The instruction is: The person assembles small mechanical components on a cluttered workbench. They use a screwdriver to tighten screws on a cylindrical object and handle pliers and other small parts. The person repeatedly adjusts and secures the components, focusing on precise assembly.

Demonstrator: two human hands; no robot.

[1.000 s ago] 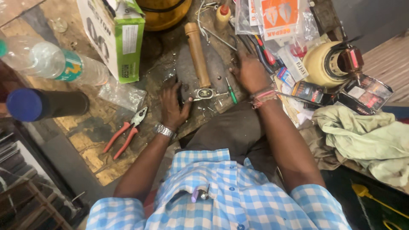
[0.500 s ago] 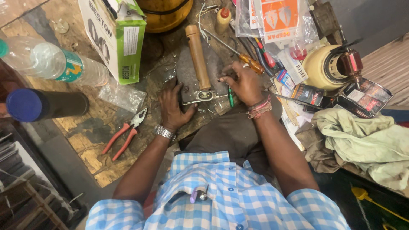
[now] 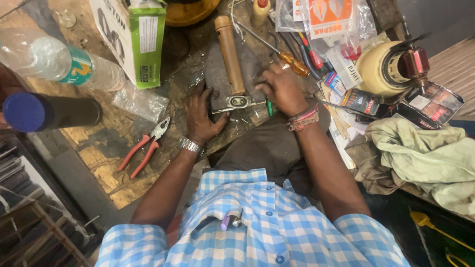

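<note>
A small silver metal part (image 3: 238, 102) lies on a dark metal block (image 3: 216, 69), at the near end of a wooden handle (image 3: 230, 54). My left hand (image 3: 200, 116) grips the part's left end, fingers on the block and thumb beneath it. My right hand (image 3: 282, 89) is curled at the part's right end, fingertips together. What they pinch is hidden. A green-handled tool (image 3: 268, 107) pokes out under this hand. An orange-handled screwdriver (image 3: 293, 62) lies just beyond its knuckles.
Red pliers (image 3: 143, 148) lie left of my left wrist on the worn bench (image 3: 99, 168). A plastic bottle (image 3: 59, 62), a blue-capped dark cylinder (image 3: 49, 112) and a green-and-white box (image 3: 133, 34) stand at left. Packets, a motor armature (image 3: 396, 66) and rags (image 3: 420, 153) crowd the right.
My right hand has come back from the pile of tools at the far right to the right end of the metal part. My left hand has stayed on the part.
</note>
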